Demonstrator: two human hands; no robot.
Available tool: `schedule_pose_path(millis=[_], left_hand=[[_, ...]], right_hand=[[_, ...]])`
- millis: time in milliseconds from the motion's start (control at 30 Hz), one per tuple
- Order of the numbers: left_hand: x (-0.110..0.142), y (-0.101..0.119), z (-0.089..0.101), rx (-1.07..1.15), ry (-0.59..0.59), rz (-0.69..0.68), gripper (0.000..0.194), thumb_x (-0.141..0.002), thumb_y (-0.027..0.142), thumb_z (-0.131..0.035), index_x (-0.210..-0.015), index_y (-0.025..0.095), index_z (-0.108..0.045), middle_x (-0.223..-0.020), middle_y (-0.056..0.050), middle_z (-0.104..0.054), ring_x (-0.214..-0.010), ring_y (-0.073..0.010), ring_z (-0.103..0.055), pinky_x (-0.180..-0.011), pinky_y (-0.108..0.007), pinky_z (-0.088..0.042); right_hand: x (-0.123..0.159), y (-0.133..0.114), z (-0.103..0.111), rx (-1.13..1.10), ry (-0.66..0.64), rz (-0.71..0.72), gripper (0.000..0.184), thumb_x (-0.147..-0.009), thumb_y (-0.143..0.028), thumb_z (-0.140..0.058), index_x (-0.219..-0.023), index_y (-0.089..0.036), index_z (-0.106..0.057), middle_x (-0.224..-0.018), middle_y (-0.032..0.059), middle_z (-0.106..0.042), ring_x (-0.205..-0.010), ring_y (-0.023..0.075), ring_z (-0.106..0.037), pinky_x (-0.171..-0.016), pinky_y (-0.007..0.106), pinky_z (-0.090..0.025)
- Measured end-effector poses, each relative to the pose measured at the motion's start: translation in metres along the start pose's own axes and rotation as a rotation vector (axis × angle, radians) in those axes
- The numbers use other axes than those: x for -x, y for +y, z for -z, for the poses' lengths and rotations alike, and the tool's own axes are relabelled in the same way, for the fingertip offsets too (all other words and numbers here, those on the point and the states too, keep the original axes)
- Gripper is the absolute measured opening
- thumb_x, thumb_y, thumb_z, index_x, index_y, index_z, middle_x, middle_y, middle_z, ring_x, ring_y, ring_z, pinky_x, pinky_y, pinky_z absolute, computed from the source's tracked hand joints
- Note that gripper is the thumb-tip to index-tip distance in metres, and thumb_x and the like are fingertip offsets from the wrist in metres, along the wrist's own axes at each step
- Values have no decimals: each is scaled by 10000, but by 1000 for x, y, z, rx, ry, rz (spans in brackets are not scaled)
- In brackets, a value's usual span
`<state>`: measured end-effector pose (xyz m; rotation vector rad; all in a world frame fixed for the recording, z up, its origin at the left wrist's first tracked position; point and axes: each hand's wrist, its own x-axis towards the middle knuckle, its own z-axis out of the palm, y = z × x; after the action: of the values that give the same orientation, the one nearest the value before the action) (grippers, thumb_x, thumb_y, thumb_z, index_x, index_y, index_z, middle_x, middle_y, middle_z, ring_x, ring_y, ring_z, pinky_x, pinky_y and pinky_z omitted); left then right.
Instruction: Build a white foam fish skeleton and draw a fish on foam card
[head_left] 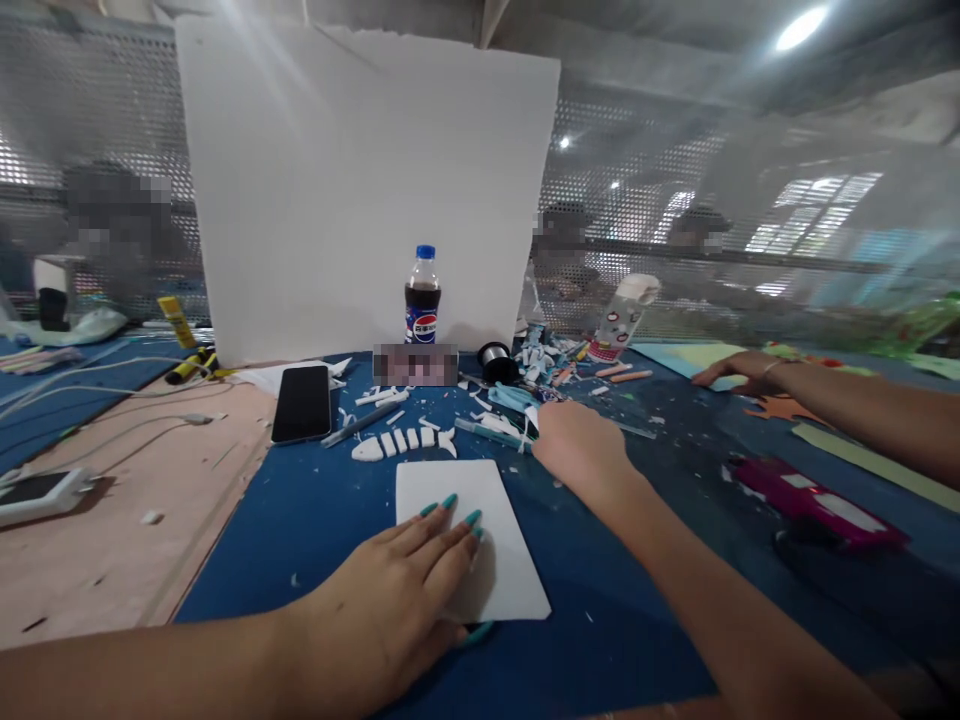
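My left hand (420, 570) lies flat with spread fingers on a white rectangular sheet (510, 560), pressing it to the blue table mat. Beyond the sheet lies a white fish-skeleton shape cut into pieces (401, 442). My right hand (577, 440) is at the cluttered middle of the table, its fingers curled in and mostly hidden behind the back of the hand. Whatever is in them cannot be made out. Just left of it are a light teal pen (491, 434) and a pale blue bundle (513, 397).
A cola bottle (423, 300) stands before a white upright board (360, 180). Around them are a black phone (301, 403), a wire spool (496, 362), scraps (551, 355) and a patterned bottle (622, 315). At right, another person's hand (739, 370) reaches in beyond a magenta device (821, 505).
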<state>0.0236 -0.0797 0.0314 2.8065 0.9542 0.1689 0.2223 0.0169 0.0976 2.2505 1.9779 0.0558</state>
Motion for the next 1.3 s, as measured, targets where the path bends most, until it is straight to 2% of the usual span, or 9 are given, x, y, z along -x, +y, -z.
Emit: schedule_pose_path(millis=[100, 167, 267, 367, 467, 667, 800, 1067, 1300], left_hand=[[0, -1, -4, 19, 33, 39, 555, -884, 274, -512, -1373, 93, -321, -1401, -182, -455, -1310, -325, -403, -1050, -476, -399], [1, -3, -7, 63, 60, 75, 572, -874, 294, -533, -1358, 89, -307, -1373, -206, -478, -1298, -333, -419, -1032, -479, -414], [3, -10, -14, 209, 229, 189, 536, -874, 307, -522, -1310, 114, -276, -1313, -210, -498, -1237, -318, -475, -984, -473, -448], [4, -18, -17, 345, 523, 357, 340, -904, 319, -448, -1177, 173, -305, -1149, -144, -493, -1037, -249, -548, -889, -438, -489], [2, -26, -15, 362, 654, 414, 225, -937, 311, -369, -1122, 190, -326, -1063, -105, -427, -917, -211, -513, -801, -396, -496], [-2, -38, -8, 446, 554, 288, 245, -973, 267, -234, -852, 204, -438, -851, -41, -516, -753, -168, -526, -690, -304, -461], [-1, -39, -8, 497, 476, 216, 221, -962, 261, -262, -829, 210, -431, -741, -5, -580, -632, -146, -540, -589, -252, -407], [-3, -39, -8, 306, 392, 201, 217, -919, 184, -258, -811, 209, -445, -650, 15, -541, -509, -126, -470, -488, -218, -316], [0, -35, -6, 318, 526, 172, 234, -953, 246, -281, -761, 220, -412, -578, 55, -440, -450, -109, -377, -460, -205, -280]], right_hand=[[12, -11, -3, -188, 291, 118, 166, -828, -159, -473, -920, -94, -595, -787, 153, -640, -757, 255, -644, -600, 301, -443], [17, -18, -10, -559, 396, 378, 106, -844, -235, -500, -833, -139, -543, -627, 49, -578, -568, 165, -579, -510, 248, -395], [22, -28, -25, -1301, 158, 719, 195, -841, -346, -549, -757, -193, -463, -461, -82, -432, -321, 67, -381, -354, 188, -294], [25, -38, -38, -1800, -119, 808, 191, -804, -308, -607, -731, -195, -471, -363, -129, -356, -242, 35, -248, -293, 152, -201], [29, -45, -48, -2034, -237, 820, 175, -797, -294, -627, -713, -170, -536, -359, -118, -373, -254, 16, -233, -310, 138, -239], [40, -52, -59, -2151, -539, 759, 254, -797, -417, -642, -775, -173, -573, -468, -62, -497, -386, 90, -506, -340, 158, -349], [40, -50, -65, -1934, -689, 877, 386, -801, -518, -602, -667, -161, -542, -451, -35, -516, -333, 85, -450, -310, 171, -302], [42, -47, -71, -1862, -259, 843, 585, -901, -530, -435, -441, -170, -463, -394, -25, -334, -383, 79, -266, -366, 234, -158], [40, -49, -71, -1825, -128, 960, 572, -928, -501, -387, -450, -189, -425, -374, -31, -307, -355, 84, -259, -374, 252, -160]])
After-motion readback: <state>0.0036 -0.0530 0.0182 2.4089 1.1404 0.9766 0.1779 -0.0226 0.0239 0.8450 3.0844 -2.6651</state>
